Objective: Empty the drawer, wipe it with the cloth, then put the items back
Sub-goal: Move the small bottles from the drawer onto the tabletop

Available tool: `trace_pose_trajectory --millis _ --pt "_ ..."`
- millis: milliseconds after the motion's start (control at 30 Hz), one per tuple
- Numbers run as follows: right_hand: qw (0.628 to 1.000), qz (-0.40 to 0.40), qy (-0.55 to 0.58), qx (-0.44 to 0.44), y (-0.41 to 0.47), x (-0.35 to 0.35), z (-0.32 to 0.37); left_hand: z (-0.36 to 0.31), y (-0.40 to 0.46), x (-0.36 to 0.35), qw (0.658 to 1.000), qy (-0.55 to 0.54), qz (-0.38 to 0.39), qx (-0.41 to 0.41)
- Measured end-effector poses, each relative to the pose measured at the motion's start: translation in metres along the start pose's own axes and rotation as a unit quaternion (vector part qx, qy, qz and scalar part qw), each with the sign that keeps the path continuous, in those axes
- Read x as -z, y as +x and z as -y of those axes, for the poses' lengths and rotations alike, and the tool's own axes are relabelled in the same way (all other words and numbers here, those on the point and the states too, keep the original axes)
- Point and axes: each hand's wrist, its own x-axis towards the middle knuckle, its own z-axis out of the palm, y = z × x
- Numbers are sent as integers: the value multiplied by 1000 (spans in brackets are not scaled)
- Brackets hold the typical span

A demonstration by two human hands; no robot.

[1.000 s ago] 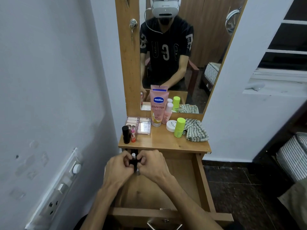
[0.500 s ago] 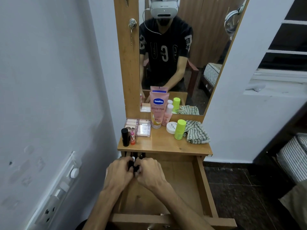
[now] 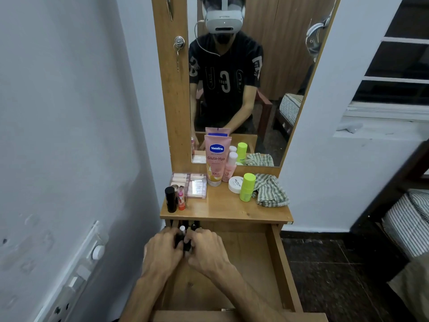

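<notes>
The wooden drawer [image 3: 279,270] is pulled out under the dresser top. My left hand [image 3: 162,248] and my right hand [image 3: 207,249] meet at its back left corner, fingers curled around a cluster of small dark bottles [image 3: 184,238], one with a white cap. More dark bottles stand just behind, under the top's edge. The striped cloth [image 3: 270,194] lies crumpled on the right of the dresser top [image 3: 227,209]. The drawer floor in front of my hands is bare wood.
On the dresser top stand a pink Vaseline tube [image 3: 217,160], a small pink bottle [image 3: 230,167], a white jar [image 3: 235,184], a green bottle [image 3: 247,187], a clear cosmetics box [image 3: 189,185], a black tube [image 3: 170,199] and an orange-pink tube [image 3: 181,198]. A wall with a switch panel [image 3: 76,273] is close at left.
Both hands with the small bottles have moved a little farther back in the drawer, toward the dresser top's edge. The items on the top have not moved.
</notes>
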Motion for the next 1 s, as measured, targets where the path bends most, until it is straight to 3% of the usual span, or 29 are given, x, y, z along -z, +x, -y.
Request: trace_pose_trajectory --millis 767,1000 --pt "998 -50 42 -17 -23 2 -7 -11 -17 12 999 -14 6 34" --pt "990 -127 64 -17 -26 19 -3 -23 -16 26 999 -41 -22 11"
